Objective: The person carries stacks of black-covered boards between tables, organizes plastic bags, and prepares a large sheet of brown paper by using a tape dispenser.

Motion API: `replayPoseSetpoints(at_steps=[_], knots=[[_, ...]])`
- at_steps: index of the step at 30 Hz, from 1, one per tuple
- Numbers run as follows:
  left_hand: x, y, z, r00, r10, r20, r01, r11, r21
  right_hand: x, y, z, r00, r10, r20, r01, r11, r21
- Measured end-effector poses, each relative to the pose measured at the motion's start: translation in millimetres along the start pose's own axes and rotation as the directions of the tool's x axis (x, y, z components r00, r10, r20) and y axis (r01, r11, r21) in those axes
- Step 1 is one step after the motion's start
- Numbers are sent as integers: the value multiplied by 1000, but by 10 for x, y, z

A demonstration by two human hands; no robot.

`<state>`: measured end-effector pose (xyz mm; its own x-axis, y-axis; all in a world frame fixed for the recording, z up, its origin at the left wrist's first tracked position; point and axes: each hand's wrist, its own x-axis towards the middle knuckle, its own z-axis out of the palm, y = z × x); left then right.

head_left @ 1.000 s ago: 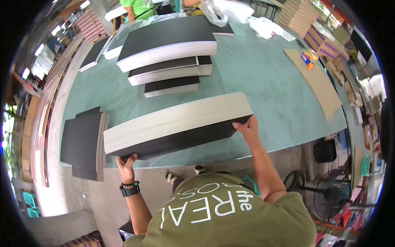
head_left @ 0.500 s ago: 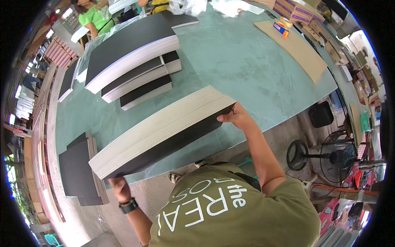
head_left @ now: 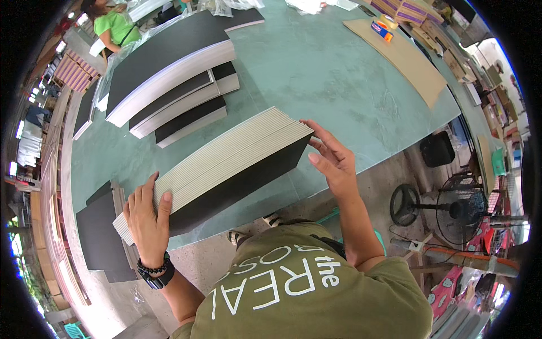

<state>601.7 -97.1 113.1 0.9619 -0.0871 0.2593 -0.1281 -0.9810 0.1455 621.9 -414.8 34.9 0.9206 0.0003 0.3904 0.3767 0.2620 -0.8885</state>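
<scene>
A thick stack of black-faced boards (head_left: 234,164) stands on its long side near the front edge of the green table (head_left: 316,73). Its many pale layered edges face up and its black face is toward me. My left hand (head_left: 148,212) lies over the left end of those edges, fingers stretched out and thumb apart. At the right end, my right hand (head_left: 334,160) has its fingertips against the corner, with the thumb held away from the black face. Neither hand is closed round the stack.
Larger piles of black boards (head_left: 169,42) lie at the far left, and more dark boards (head_left: 101,237) sit by the left edge. Brown cardboard (head_left: 401,62) bears a tape roll and a small blue-orange box. A fan (head_left: 460,209) stands right; a person in green (head_left: 116,28) is beyond.
My left hand has come up from below the stack's left end onto its top edges. The right hand has loosened from its grip on the corner, and its thumb has lifted away.
</scene>
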Motion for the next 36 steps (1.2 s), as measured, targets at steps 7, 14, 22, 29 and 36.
replayPoseSetpoints(at_steps=[7, 14, 22, 29, 36], knots=[[-3, 36, -6, 1000, -22, 6, 22, 1000, -1, -124, -72, 38, 999, 5, -38, -8, 997, -73], [-12, -2, 16, 1000, -7, -20, 7, 1000, 13, -173, -101, -15, 999, -16, -34, 9, 978, -206], [-8, -10, 17, 1000, -11, -21, 11, 1000, 3, -107, -170, -1, 997, 74, -3, -74, 993, -97], [-7, -9, 37, 999, -36, -24, 36, 999, -3, -94, -154, 0, 998, 63, -5, -63, 997, -51], [-2, -13, 37, 999, -34, -30, 34, 999, -10, -52, -150, -19, 994, 106, -3, -107, 994, -25]])
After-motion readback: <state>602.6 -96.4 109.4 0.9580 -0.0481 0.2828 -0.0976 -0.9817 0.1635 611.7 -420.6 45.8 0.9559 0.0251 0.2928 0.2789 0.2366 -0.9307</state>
